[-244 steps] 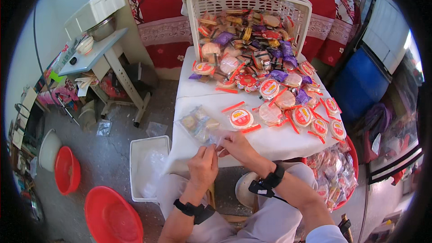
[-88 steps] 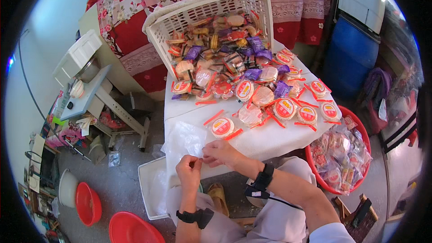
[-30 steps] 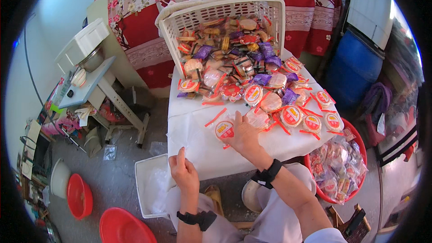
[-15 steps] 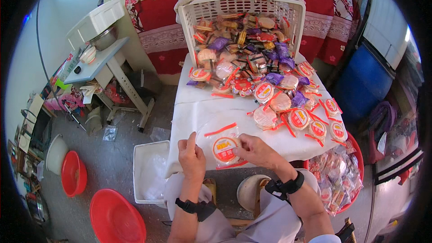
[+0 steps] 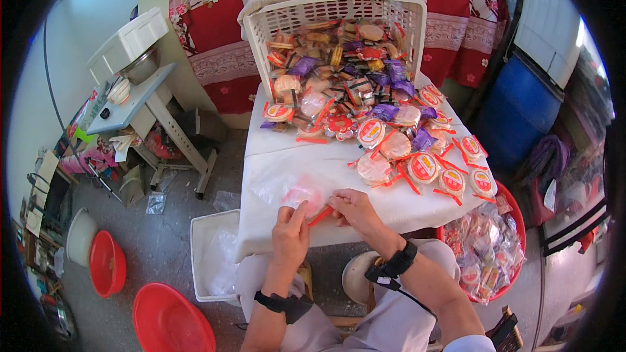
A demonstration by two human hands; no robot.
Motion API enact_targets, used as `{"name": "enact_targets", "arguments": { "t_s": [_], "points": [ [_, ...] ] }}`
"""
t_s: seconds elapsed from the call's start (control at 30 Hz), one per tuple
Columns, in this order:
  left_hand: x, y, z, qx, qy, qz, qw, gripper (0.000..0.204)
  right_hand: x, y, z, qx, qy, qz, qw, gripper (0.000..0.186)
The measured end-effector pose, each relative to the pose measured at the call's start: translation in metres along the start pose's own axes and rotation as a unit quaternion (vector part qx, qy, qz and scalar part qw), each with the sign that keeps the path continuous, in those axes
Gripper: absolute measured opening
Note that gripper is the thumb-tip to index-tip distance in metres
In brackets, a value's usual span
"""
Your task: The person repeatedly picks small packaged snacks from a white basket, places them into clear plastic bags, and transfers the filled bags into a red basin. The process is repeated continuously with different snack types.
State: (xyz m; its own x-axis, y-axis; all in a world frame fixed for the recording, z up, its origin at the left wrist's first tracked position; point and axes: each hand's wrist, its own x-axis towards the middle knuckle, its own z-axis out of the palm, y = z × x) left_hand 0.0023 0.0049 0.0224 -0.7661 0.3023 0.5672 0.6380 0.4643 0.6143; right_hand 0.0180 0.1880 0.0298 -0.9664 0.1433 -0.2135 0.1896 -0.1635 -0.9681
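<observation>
On the near edge of the white-covered table lies a clear, red-edged round cracker packet [image 5: 304, 190], blurred by motion, with clear plastic film [image 5: 266, 188] around it. My left hand [image 5: 290, 240] pinches at the near edge of the packet, thumb and finger together. From the right, my right hand [image 5: 356, 214] grips the packet's red end strip between thumb and fingers. Farther back, a white plastic basket [image 5: 259, 58] lies tipped on its side. Wrapped snacks [image 5: 339, 85] spill from it, some purple, and several round packets [image 5: 424, 167] rest at the right.
A red tub [image 5: 516, 274] full of wrapped snacks stands below the table's right side. Left of my knees is a white bin [image 5: 197, 248] with clear plastic bags. Red basins [image 5: 173, 319] sit on the floor at left; a blue barrel [image 5: 518, 114] stands at right.
The round packet has tilted and shifted back and left, its printed face no longer readable. My left hand has moved in to pinch it; my right hand has slid to its red end.
</observation>
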Motion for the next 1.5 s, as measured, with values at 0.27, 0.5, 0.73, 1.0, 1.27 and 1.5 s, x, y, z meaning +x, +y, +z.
{"name": "enact_targets", "arguments": {
  "t_s": [0.27, 0.5, 0.73, 1.0, 1.27, 1.5],
  "points": [
    [-0.001, -0.004, 0.002, -0.003, 0.003, -0.036, 0.999, 0.04, -0.036, 0.006, 0.019, 0.217, 0.015, -0.024, 0.976, 0.031],
    [-0.001, -0.002, 0.005, -0.028, -0.01, 0.008, 1.0, 0.039, -0.014, 0.023, 0.033, 0.352, -0.066, 0.039, 0.933, 0.022],
    [-0.001, -0.001, 0.006, -0.005, -0.002, 0.019, 1.0, 0.039, 0.023, 0.026, 0.051, 0.465, -0.12, 0.04, 0.876, 0.032],
    [-0.005, -0.006, -0.001, 0.002, -0.019, -0.041, 0.999, 0.039, -0.003, -0.04, -0.032, -0.399, 0.026, -0.151, 0.904, 0.03],
    [-0.005, -0.005, 0.002, 0.009, -0.019, -0.03, 0.999, 0.036, 0.03, -0.076, -0.103, -0.414, 0.336, -0.239, 0.811, 0.025],
    [-0.003, -0.001, 0.003, 0.021, -0.009, -0.025, 0.999, 0.03, 0.078, -0.068, -0.102, -0.402, 0.376, -0.217, 0.806, 0.027]
  ]
}}
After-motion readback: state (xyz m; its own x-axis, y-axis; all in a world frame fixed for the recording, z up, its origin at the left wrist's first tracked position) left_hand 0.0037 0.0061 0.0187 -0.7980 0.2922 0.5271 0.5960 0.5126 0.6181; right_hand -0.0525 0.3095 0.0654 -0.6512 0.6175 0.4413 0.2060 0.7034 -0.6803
